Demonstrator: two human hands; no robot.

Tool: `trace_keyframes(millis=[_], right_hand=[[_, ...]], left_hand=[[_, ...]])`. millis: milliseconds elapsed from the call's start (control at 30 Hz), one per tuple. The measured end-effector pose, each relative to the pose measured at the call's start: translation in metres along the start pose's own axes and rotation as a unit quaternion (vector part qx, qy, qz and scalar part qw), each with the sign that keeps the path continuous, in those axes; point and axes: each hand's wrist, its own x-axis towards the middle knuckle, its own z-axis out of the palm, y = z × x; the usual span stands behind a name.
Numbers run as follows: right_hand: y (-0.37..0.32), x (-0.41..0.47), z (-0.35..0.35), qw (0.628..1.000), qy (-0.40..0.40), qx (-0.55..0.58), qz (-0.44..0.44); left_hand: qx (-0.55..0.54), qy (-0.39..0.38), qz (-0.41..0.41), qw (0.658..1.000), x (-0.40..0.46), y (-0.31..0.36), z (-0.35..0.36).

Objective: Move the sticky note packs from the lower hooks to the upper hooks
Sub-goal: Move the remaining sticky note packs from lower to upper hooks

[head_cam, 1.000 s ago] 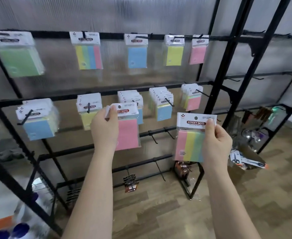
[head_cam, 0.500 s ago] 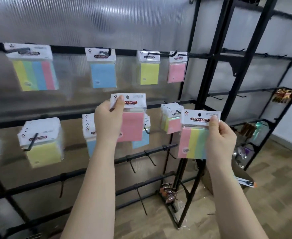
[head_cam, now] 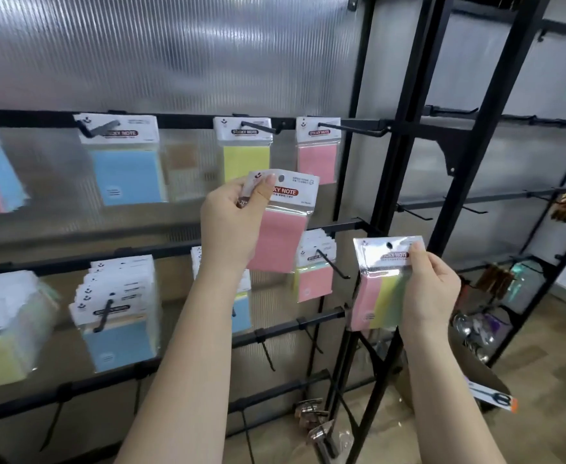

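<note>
My left hand [head_cam: 231, 222] pinches the white header of a pink sticky note pack [head_cam: 283, 229], raised just below the upper row, under the yellow pack [head_cam: 246, 152] and the pink pack [head_cam: 318, 152] hanging there. My right hand [head_cam: 430, 293] pinches the header of a striped pink, yellow and green pack [head_cam: 375, 296], lower and to the right, beside the black upright. On the upper hooks also hangs a blue pack [head_cam: 126, 165]. The lower hooks carry thick stacks: blue [head_cam: 117, 316], yellow [head_cam: 0, 329] and pink [head_cam: 315, 269].
A black metal rack [head_cam: 405, 162] with crossbars and several bare hooks stands against a ribbed translucent wall. A second rack section on the right holds small metal items [head_cam: 475, 333]. A pack of scissors [head_cam: 492, 398] lies low right on a cardboard box above the wood floor.
My left hand has lifted the pink pack up and right toward the upper row. My right hand keeps the striped pack at about the same height. The view has shifted rightward.
</note>
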Motion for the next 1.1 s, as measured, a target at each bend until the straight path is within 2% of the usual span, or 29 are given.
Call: trace_keyframes(millis=[267,533,967,1100], right_hand=[[-0.006,0.069,-0.038,0.992,-0.122,-0.008,0.001],[-0.001,0.111,-0.057,0.979,-0.202,0.005,0.037],[0.017,0.135,-0.041,0.976,-0.211,0.007,0.049],[0.018,0.139,-0.03,0.978,-0.206,0.009,0.039]], left_hand=[[0.025,0.082,0.024,0.996,0.0,0.023,0.081],[-0.011,0.101,0.023,0.995,0.016,0.044,0.143],[0.035,0.129,0.076,0.988,0.043,0.022,0.166],[0.056,0.121,0.048,0.99,0.053,0.01,0.166]])
